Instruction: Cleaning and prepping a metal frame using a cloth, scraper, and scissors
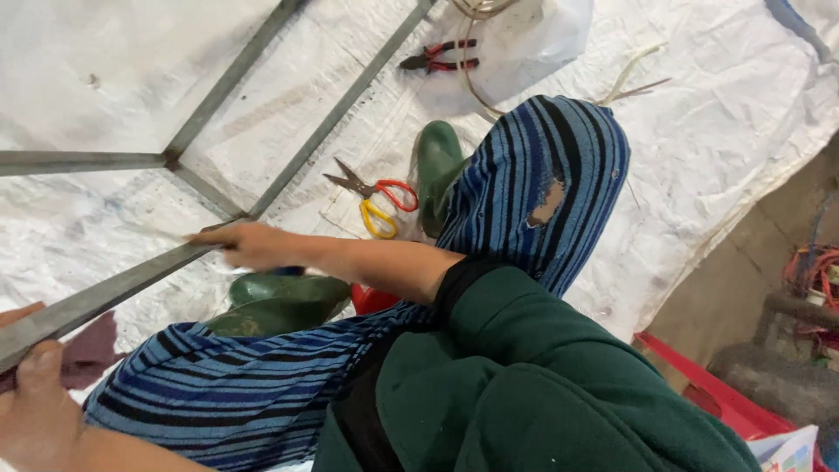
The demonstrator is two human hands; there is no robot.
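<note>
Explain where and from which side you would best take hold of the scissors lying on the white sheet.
Probably by the handle loops. The scissors lie flat on the white sheet, blades partly open and pointing up-left, with the red and yellow loops at the lower right beside the green boot. Come from above at that lower-right end, away from the blade tips.

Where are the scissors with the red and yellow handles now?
The scissors lie on the white sheet near the middle of the head view, just left of the upper green boot and beyond the right hand.
</note>
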